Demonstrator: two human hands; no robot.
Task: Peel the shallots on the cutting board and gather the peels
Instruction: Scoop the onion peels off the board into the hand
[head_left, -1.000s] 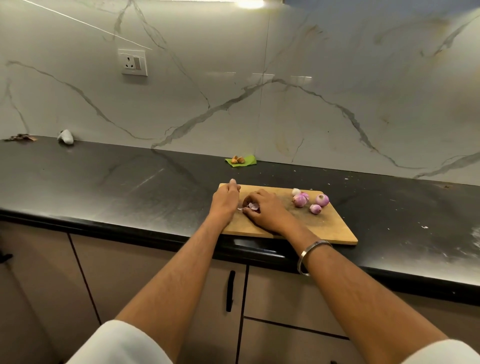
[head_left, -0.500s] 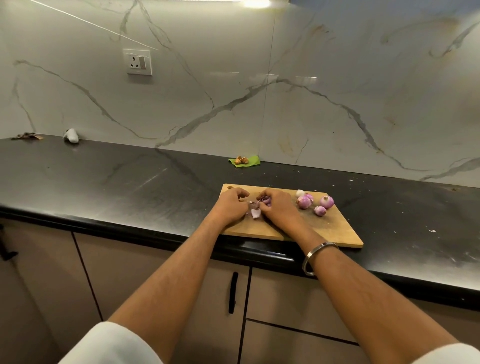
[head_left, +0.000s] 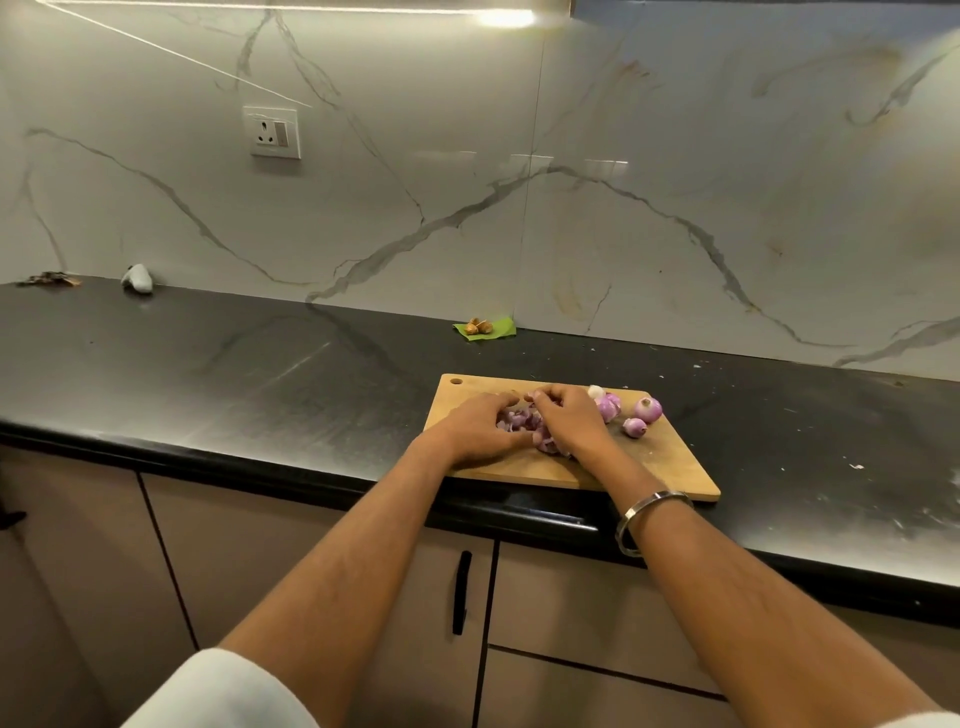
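Purple papery shallot peels (head_left: 524, 423) lie heaped mid-board on the wooden cutting board (head_left: 670, 462), left hand (head_left: 475, 428) and right hand (head_left: 571, 418) cupped together around them. Loose flakes could slip off the board's near edge onto the black bench (head_left: 208, 374); peeled pink shallots (head_left: 631, 413) sit by the far right corner.

Home kitchen, black countertop (head_left: 208, 364), marble backsplash (head_left: 675, 182), cabinets (head_left: 311, 545), wall socket (head_left: 272, 132)

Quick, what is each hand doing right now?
Left hand: fingers curled round the shallot peels.
Right hand: also curled round the peels.
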